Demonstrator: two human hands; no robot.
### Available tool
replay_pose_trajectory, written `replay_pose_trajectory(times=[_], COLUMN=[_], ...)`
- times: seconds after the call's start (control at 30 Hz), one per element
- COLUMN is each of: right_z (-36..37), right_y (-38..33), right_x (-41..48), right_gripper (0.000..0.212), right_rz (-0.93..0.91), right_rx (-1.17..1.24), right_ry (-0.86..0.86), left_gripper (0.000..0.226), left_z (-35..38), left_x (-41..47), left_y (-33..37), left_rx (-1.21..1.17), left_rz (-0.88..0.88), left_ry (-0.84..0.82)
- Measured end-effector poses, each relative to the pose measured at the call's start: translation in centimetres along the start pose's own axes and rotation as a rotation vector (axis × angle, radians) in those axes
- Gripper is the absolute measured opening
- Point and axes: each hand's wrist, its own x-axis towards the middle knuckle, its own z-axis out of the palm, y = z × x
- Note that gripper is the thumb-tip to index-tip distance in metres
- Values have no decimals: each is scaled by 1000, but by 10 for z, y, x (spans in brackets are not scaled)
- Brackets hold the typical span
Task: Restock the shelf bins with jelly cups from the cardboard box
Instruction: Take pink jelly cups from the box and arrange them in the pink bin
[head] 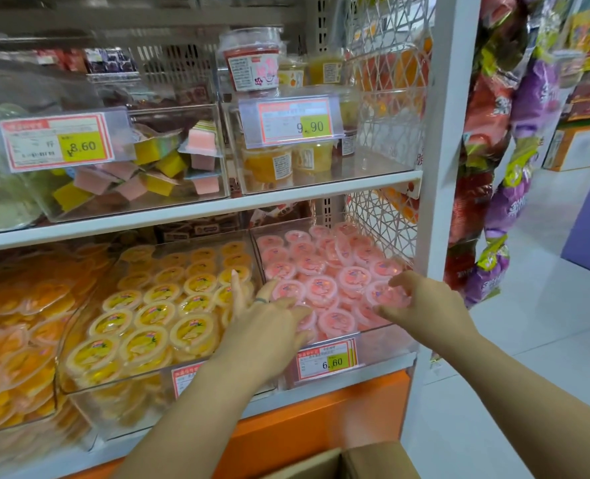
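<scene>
pink jelly cups [321, 288] fill the clear right bin [383, 335]; yellow jelly cups [155, 314] sit beside them, orange ones [20, 326] further left. price tags [326, 359] are red-bordered white with yellow patches. the shelf base [321, 416] is orange, the cardboard box [355, 461] brown.

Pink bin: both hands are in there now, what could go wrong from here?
The pink cups are heaped up to the front wall of the pink bin, so a nudge from the left hand or right hand might tip some over it. The left hand also reaches over the yellow cups and could shift them.
</scene>
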Motion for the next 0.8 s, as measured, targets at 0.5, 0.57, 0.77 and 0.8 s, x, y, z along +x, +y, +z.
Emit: replay_pose_trajectory(times=[0.5,0.57,0.77,0.8], right_z=[0,11,14,14], right_y=[-30,-38,-44,-44], right_x=[-6,-10,-10,-10], right_gripper=[12,16,43,45], right_rz=[88,107,73,72], right_rx=[533,512,394,395], right_ry=[-147,-263,-289,-305], left_gripper=[41,41,41,40], left_z=[1,0,1,1], left_x=[-1,-1,-4,-4], left_y=[-6,-7,-12,-13], left_rx=[-12,-25,-77,-92], left_rz=[19,27,61,68], left_ry=[17,15,22,24])
